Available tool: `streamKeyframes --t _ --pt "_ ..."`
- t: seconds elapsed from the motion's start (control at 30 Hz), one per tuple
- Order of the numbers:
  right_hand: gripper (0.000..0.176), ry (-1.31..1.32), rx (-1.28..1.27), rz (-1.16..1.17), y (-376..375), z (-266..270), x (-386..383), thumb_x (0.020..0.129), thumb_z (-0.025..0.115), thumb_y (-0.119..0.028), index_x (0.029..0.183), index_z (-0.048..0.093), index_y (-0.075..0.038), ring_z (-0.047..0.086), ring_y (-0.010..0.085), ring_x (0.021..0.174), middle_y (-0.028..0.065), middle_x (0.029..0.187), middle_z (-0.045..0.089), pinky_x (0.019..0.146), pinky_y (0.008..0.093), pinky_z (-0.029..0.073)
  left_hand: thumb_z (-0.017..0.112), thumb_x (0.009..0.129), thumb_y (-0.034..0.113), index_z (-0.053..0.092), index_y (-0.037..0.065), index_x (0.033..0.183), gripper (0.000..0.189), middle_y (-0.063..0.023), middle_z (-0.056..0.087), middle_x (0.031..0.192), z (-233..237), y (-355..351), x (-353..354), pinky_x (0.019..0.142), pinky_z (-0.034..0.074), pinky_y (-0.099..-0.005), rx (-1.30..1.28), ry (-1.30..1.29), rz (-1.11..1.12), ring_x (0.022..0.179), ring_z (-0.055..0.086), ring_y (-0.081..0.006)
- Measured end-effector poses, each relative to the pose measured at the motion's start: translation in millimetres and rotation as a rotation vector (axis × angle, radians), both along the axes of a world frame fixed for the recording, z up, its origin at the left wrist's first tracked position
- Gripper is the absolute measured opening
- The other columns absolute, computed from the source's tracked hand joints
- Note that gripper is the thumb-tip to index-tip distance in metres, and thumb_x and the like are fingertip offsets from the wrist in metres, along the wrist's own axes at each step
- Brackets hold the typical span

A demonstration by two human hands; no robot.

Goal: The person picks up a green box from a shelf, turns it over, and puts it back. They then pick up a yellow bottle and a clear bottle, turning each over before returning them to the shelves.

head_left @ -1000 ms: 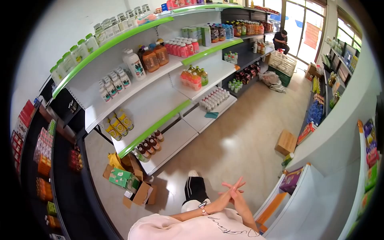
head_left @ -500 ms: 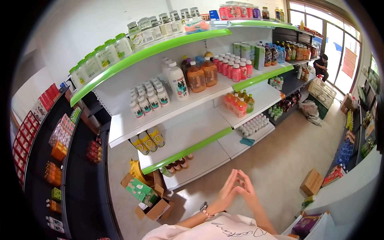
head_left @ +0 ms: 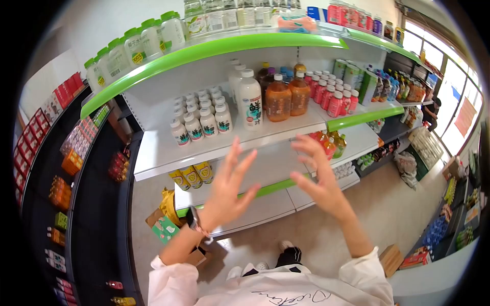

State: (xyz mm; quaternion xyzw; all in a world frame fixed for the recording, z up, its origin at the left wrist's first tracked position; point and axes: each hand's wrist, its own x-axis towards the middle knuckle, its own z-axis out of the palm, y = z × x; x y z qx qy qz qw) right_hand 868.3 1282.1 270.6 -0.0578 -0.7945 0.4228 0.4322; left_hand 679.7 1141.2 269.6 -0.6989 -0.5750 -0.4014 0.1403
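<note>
My left hand (head_left: 230, 191) is raised before the shelves with its fingers spread, holding nothing; a dark watch is on its wrist. To its right, my right hand (head_left: 319, 178) is also up, fingers apart and empty. Neither hand touches the shelves. Beyond them, the middle white shelf (head_left: 168, 155) bears small white bottles (head_left: 208, 122), a tall white bottle (head_left: 251, 99), large orange-brown bottles (head_left: 278, 99) and pink bottles (head_left: 335, 103). My right hand partly covers orange and green bottles (head_left: 339, 145) on a lower shelf.
Jars (head_left: 133, 47) line the top shelf. Yellow cans (head_left: 191, 176) stand low on the left. On the floor are an open carton (head_left: 196, 256) and, at right, a closed box (head_left: 391, 259). Dark shelving (head_left: 97, 204) is at left. A person (head_left: 432, 114) is near the glass doors.
My hands were close together with fingertips meeting, lower down; now they are raised, apart and spread. The view has moved closer to the shelves, and my feet now show below.
</note>
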Motion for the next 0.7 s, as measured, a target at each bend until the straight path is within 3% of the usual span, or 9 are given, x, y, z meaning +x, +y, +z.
streamKeyframes --t 0.13,0.23,0.27,0.33,0.4,0.47,0.57,0.63,0.7 --pt "0.044 0.155 0.308 -0.038 44 59 -46 0.079 0.065 -0.018 0.119 0.051 -0.007 0.040 0.0282 0.125 0.0152 0.130 0.044 0.097 0.0377 0.035 0.066 0.078 0.011 0.049 0.012 0.130 0.055 -0.0217 0.031 0.143 70 32 -37 0.098 0.039 -0.0419 0.312 0.311 0.146 0.122 0.043 -0.0363" --pt "0.038 0.290 0.537 -0.041 89 128 -94 0.080 0.062 -0.019 0.115 0.053 -0.006 0.043 0.0302 0.122 0.0154 0.122 0.050 0.098 0.0376 0.035 0.066 0.077 0.011 0.056 0.008 0.118 0.043 -0.0195 0.047 0.130 184 66 -79 0.096 0.040 -0.0388 0.520 0.661 0.285 0.114 0.050 -0.0321" --pt "0.034 0.338 0.679 -0.092 93 145 -102 0.081 0.061 -0.020 0.112 0.055 -0.006 0.045 0.0310 0.120 0.0154 0.119 0.053 0.098 0.0377 0.035 0.066 0.077 0.011 0.056 0.008 0.118 0.043 -0.0195 0.047 0.130 198 71 -77 0.096 0.040 -0.0388 0.520 0.661 0.285 0.114 0.050 -0.0321" --pt "0.049 0.332 0.813 -0.203 122 199 -142 0.078 0.063 -0.028 0.117 0.050 -0.001 0.048 0.0324 0.117 0.0198 0.118 0.054 0.098 0.0385 0.037 0.050 0.089 0.015 0.057 0.002 0.110 0.027 -0.0171 0.059 0.110 226 89 -79 0.092 0.042 -0.0369 0.524 0.526 0.279 0.106 0.054 -0.0295" --pt "0.063 0.376 0.692 -0.203 145 218 -170 0.079 0.065 -0.025 0.127 0.038 0.004 0.051 0.0374 0.109 0.0270 0.111 0.055 0.093 0.0402 0.041 0.050 0.088 0.017 0.057 0.001 0.110 0.028 -0.0195 0.059 0.110 260 124 -101 0.091 0.042 -0.0407 0.475 0.567 0.409 0.106 0.054 -0.0340" --pt "0.063 0.260 0.655 -0.296 183 239 -220 0.075 0.067 -0.030 0.124 0.044 0.005 0.054 0.0364 0.107 0.0259 0.109 0.057 0.091 0.0409 0.043 0.049 0.088 0.019 0.058 0.002 0.108 0.028 -0.0187 0.060 0.110 283 156 -128 0.091 0.042 -0.0421 0.440 0.607 0.492 0.105 0.055 -0.0334" --pt "0.063 0.179 0.655 -0.396 220 259 -299 0.076 0.069 -0.035 0.117 0.047 0.008 0.056 0.0328 0.106 0.0288 0.112 0.056 0.088 0.0346 0.045 0.048 0.087 0.025 0.059 0.004 0.109 0.032 -0.0182 0.060 0.110 305 203 -166 0.091 0.043 -0.0440 0.393 0.611 0.639 0.104 0.056 -0.0340" --pt "0.084 -0.079 0.506 -0.379 227 264 -317 0.068 0.073 -0.042 0.117 0.040 0.018 0.059 0.0372 0.100 0.0347 0.110 0.055 0.084 0.0370 0.048 0.048 0.087 0.028 0.058 0.004 0.109 0.035 -0.0184 0.060 0.110 306 237 -182 0.090 0.043 -0.0448 0.323 0.616 0.733 0.102 0.057 -0.0345" --pt "0.092 -0.046 0.484 -0.346 231 258 -335 0.067 0.074 -0.044 0.118 0.035 0.021 0.060 0.0377 0.097 0.0353 0.109 0.055 0.083 0.0373 0.049 0.047 0.086 0.031 0.058 0.004 0.110 0.038 -0.0186 0.061 0.109 316 256 -189 0.089 0.044 -0.0457 0.254 0.635 0.838 0.099 0.059 -0.0351"
